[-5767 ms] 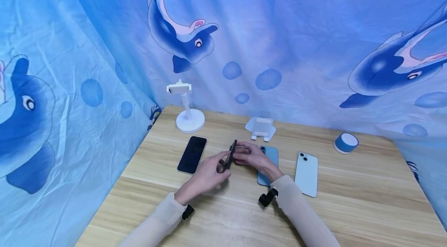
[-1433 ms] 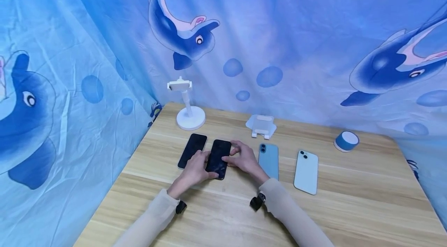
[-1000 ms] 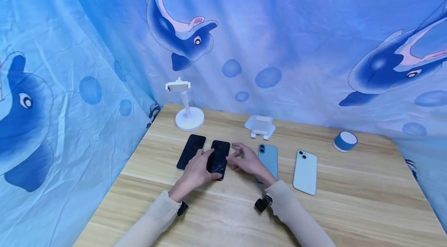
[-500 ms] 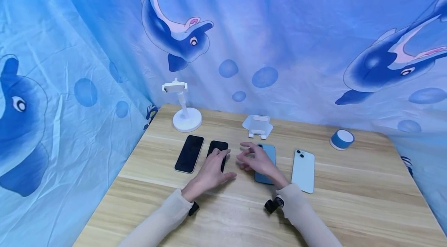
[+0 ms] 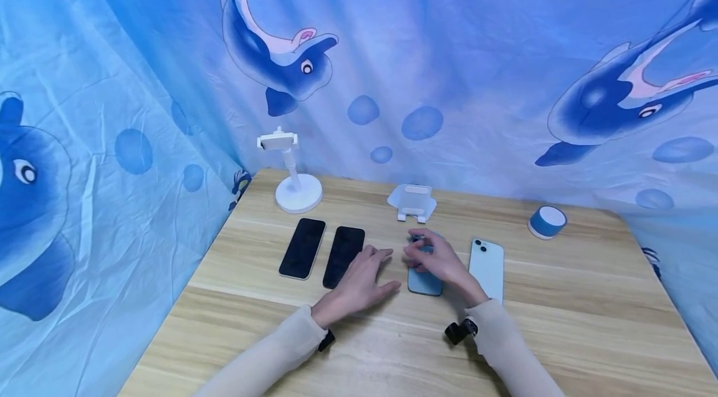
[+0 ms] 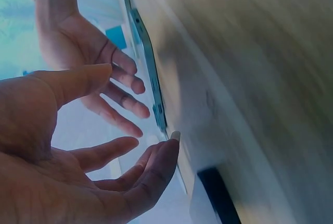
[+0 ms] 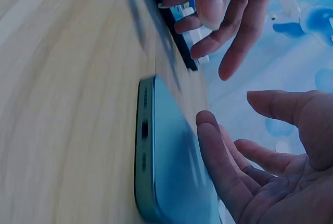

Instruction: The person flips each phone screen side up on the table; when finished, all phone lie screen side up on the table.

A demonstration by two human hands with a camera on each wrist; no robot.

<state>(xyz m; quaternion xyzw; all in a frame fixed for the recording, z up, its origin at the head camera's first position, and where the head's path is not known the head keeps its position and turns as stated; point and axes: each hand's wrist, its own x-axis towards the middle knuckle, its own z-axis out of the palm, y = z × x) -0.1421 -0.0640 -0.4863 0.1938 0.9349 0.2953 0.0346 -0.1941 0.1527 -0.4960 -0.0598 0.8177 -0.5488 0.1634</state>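
My left hand hovers just right of a black-screened smartphone, fingers spread and holding nothing. My right hand is over a blue smartphone lying back up, covering part of it. In the right wrist view, the blue smartphone shows its port end, and the fingers of the right hand stand loosely bent beside it. Contact there cannot be told. The left wrist view has the left hand in front, the right hand beyond, and the blue smartphone's edge.
Another black-screened smartphone lies at the left, a pale smartphone at the right. Behind stand a white round-based phone stand and a low white folding stand. A blue-and-white cylinder sits at the back right of the wooden table.
The black smartphone, earlier held tilted between both hands, now lies screen up beside the other one, released. Both hands have moved right, the right one over the blue smartphone.
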